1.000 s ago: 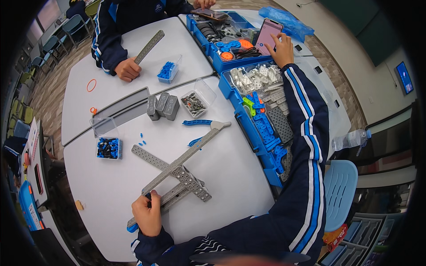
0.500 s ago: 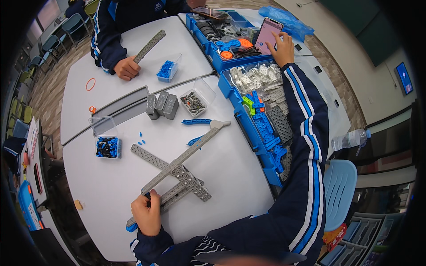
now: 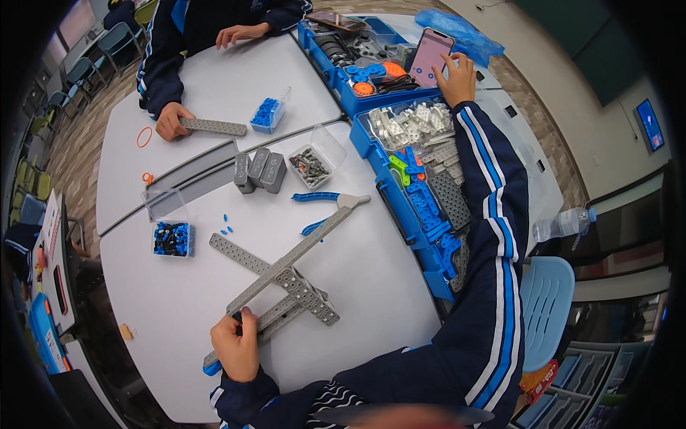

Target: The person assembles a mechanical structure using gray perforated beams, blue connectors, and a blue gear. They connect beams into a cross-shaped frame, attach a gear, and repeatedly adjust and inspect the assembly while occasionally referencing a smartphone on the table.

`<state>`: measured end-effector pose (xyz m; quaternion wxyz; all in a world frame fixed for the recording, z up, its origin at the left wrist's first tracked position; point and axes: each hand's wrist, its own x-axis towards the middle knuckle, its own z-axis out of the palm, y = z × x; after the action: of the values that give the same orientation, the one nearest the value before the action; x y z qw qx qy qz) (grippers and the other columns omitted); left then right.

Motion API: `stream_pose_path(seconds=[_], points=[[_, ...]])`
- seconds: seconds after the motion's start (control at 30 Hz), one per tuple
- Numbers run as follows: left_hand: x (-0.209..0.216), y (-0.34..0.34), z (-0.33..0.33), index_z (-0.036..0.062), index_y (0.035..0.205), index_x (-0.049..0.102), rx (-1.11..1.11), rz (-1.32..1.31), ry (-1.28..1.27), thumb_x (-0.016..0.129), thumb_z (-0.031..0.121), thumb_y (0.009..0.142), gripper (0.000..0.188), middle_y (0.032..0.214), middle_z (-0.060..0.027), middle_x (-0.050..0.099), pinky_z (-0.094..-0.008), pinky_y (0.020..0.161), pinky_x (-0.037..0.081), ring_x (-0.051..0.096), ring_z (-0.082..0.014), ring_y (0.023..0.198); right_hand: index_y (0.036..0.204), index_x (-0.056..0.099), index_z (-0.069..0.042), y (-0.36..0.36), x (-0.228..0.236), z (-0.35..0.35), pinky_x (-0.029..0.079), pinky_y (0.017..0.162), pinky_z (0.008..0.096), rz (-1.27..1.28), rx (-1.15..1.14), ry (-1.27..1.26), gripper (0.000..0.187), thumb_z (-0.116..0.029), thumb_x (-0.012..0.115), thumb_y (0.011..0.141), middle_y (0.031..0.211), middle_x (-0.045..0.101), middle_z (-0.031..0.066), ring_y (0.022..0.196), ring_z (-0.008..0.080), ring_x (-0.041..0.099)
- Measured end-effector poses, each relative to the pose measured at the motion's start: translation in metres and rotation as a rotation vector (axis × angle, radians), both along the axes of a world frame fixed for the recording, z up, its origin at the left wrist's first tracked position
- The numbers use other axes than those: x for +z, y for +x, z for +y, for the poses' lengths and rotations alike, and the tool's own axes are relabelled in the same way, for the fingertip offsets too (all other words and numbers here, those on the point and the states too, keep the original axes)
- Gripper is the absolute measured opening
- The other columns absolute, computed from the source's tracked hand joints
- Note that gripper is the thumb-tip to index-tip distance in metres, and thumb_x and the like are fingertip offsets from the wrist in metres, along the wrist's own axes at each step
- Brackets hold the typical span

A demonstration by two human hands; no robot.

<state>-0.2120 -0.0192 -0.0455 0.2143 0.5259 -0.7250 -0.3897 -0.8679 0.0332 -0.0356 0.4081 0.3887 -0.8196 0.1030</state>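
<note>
Head view. Frame [image 3: 289,279] is lying left of the near case [image 3: 389,194]; its longest beam is slanting, far tip toward the case. Left hand [image 3: 237,347] is gripping the frame at the end away from the case, so is being the nearer hand. Right hand [image 3: 459,80] is reaching past the case's far end, fingers loosely apart, to the phone [image 3: 430,57] leaning there; cannot tell whether they are touching. Pliers [image 3: 314,196] are lying by the beam tip, case-side.

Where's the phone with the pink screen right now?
In the head view's upper right, the phone is beside the blue bag, by the right hand.
</note>
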Motion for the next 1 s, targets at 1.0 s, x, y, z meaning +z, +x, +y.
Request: stream_pose_path(seconds=[1.0], points=[[0.002,0.0001,0.0004,-0.0072,0.067,0.06,-0.012,0.001,0.003,0.063,0.018,0.092,0.035,0.05,-0.0103,0.05,-0.0332,0.048,0.032,0.043,-0.0133,0.048,0.13,0.061,-0.013,0.003,0.0019,-0.0057,0.038,0.102,0.0454,-0.016,0.054,0.065,0.051,-0.041,0.068,0.089,0.137,0.052,0.0044,0.128,0.0296,0.044]])
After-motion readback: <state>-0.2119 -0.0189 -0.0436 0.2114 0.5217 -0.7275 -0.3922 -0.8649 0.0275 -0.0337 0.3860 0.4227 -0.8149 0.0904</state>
